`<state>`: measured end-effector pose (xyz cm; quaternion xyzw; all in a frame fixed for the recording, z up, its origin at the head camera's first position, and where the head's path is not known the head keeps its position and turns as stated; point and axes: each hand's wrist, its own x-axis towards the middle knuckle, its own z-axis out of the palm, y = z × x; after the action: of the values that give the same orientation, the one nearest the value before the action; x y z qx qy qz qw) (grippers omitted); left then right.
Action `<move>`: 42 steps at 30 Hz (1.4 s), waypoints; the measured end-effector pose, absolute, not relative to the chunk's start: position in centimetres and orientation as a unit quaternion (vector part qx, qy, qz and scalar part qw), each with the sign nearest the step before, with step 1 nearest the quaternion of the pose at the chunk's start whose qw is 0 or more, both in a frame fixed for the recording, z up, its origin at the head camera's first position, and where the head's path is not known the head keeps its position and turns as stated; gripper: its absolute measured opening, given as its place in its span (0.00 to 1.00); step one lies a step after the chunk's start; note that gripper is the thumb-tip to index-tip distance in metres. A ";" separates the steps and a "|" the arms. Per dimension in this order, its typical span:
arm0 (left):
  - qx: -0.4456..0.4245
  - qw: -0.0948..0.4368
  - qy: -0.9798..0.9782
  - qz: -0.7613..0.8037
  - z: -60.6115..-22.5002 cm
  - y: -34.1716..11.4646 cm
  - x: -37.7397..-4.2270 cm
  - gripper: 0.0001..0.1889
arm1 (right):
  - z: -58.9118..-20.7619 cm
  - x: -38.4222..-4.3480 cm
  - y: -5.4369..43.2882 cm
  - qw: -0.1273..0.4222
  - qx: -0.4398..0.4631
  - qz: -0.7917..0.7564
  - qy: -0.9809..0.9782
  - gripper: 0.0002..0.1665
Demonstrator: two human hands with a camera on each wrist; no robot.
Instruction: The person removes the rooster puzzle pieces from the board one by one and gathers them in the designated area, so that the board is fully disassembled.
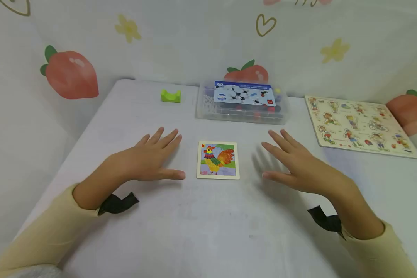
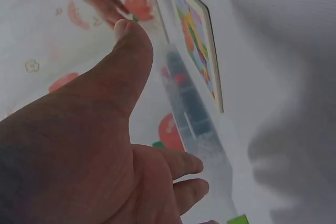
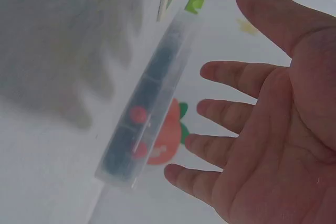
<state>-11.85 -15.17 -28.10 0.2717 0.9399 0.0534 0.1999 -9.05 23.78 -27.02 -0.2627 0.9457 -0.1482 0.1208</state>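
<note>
A small square rooster puzzle (image 1: pixel 218 160) in a pale frame lies flat on the white table, between the two hands. To its left, my left hand (image 1: pixel 154 156) hovers palm down with fingers spread, its thumb pointing at the puzzle and holding nothing. On the other side my right hand (image 1: pixel 293 166) is also spread and bare, raised over the table with its shadow below. In the left wrist view the puzzle (image 2: pixel 195 40) shows beyond the thumb. The right wrist view has the straight, separated fingers (image 3: pixel 231 116) with nothing in them.
Behind the puzzle stands a clear plastic case (image 1: pixel 241 112) of molecule model parts with a printed card. A green notched block (image 1: pixel 171 96) sits at the back left. At the right lies a wooden board (image 1: pixel 363 125) with pictured figures. A fruit-patterned cloth (image 1: pixel 180 46) hangs behind.
</note>
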 end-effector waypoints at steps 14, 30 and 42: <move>0.284 0.252 0.925 0.016 -29.3 -11.1 -14.1 0.57 | -28.2 -13.2 16.5 0.130 -0.353 -0.137 0.916 0.32; 0.276 0.245 0.929 -0.016 -29.2 -9.3 -14.1 0.57 | -29.4 -17.3 11.8 0.224 -0.357 -0.179 0.889 0.23; 0.286 0.230 0.930 -0.036 -29.4 -9.5 -14.0 0.56 | -30.2 -17.6 10.6 0.196 -0.291 -0.210 0.913 0.17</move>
<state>-13.96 -9.52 -29.44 0.2857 0.9297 -0.0357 0.2296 -17.56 10.60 -30.17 -0.2908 0.9126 -0.2102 0.1959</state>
